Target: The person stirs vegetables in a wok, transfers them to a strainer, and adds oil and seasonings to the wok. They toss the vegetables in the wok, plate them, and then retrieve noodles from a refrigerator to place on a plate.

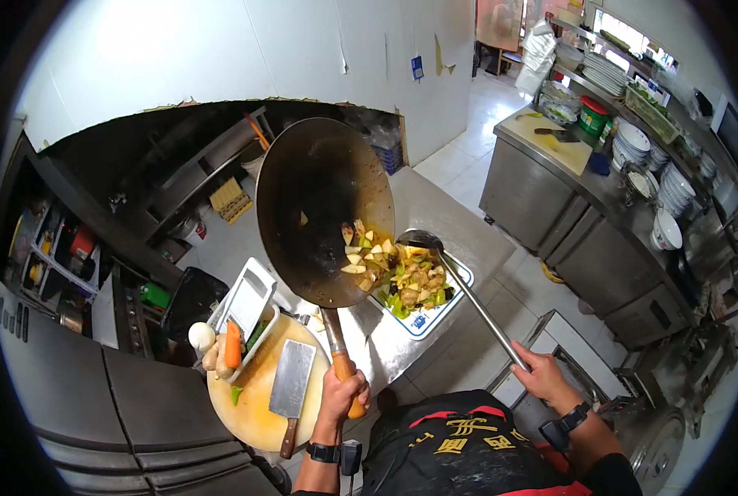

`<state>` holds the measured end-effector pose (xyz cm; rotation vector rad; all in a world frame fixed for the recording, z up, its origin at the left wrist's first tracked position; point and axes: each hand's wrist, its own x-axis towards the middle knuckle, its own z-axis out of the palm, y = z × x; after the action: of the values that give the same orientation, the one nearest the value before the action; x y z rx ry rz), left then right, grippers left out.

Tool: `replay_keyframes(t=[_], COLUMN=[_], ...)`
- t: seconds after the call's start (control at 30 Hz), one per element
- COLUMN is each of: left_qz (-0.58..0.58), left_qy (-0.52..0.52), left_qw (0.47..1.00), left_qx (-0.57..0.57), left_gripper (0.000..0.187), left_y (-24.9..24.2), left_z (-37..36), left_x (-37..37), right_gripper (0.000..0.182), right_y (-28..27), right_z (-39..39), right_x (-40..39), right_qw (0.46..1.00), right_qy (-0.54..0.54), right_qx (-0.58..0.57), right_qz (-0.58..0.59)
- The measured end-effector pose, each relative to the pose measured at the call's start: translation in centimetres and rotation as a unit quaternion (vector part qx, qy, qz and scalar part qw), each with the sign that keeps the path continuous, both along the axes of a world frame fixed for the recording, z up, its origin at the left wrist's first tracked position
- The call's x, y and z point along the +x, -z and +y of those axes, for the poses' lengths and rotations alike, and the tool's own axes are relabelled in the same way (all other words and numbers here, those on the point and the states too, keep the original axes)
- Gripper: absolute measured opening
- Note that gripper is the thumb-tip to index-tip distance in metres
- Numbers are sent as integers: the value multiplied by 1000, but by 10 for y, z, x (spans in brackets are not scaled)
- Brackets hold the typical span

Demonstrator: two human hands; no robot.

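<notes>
My left hand [342, 393] is wrapped round the wooden handle of a wok [323, 190], which is tipped on its side. Cut vegetables [361, 248] lie at the wok's lower right rim, and more of the food [418, 285] is heaped on a white rectangular tray [423, 326] with a blue edge. In my right hand [544, 376] is the long metal handle of a cooking ladle [476, 302]. Its dark head is over the tray, right by the wok's rim.
A round chopping board [249, 417] holds a cleaver [293, 380]. Beside it a container carries a grater [249, 302], a carrot [233, 343] and an onion [202, 336]. At right, a steel counter [534, 190] bears stacked bowls [631, 145], a cutting board [534, 132] and a green tub [592, 116].
</notes>
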<state>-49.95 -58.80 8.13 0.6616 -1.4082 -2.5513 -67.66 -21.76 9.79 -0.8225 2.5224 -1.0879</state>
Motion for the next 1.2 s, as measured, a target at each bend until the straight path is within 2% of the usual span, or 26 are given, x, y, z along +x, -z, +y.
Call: replay_keyframes(t=[0.07, 0.17, 0.27, 0.33, 0.47, 0.57, 0.77, 0.93, 1.0, 1.1, 1.2], left_qz=[0, 24, 26, 38, 13, 7, 4, 26, 48, 58, 73], left_qy=[0, 10, 13, 11, 7, 0, -18, -18, -19, -30, -35], left_qw=[1000, 999, 997, 994, 997, 997, 999, 996, 992, 987, 982], left_qx=[23, 46, 78, 107, 79, 72, 43, 85, 117, 148, 173], left_gripper=[20, 22, 26, 25, 21, 20, 19, 16, 14, 14, 14], left_y=[-7, -1, -7, -4, -6, 0, -3, -15, -17, -19, -9], left_z=[4, 14, 28, 35, 42, 40, 30, 23, 21, 19, 10], left_x=[7, 13, 12, 9, 1, -2, -8, -8, -9, -14, -16], right_gripper=[55, 57, 59, 58, 56, 54, 51, 55, 57, 57, 58], right_y=[3, 10, 13, 21, 40, 52, 41, 44, 46, 56, 67], right_z=[-11, -41, -70, -71, -30, 22, 56, -2, -20, -9, 26], right_x=[-5, -18, -27, -31, -32, -40, -45, -30, -23, -23, -39], right_qw=[1000, 997, 977, 973, 953, 938, 933, 957, 970, 967, 947], right_qy=[-5, -34, -67, -73, -80, -84, -79, -87, -122, -139, -120], right_qx=[-19, -45, -31, 8, 101, 122, 141, 41, -14, 13, 73], right_qz=[-4, 55, 202, 219, 274, 312, 321, 272, 209, 215, 289])
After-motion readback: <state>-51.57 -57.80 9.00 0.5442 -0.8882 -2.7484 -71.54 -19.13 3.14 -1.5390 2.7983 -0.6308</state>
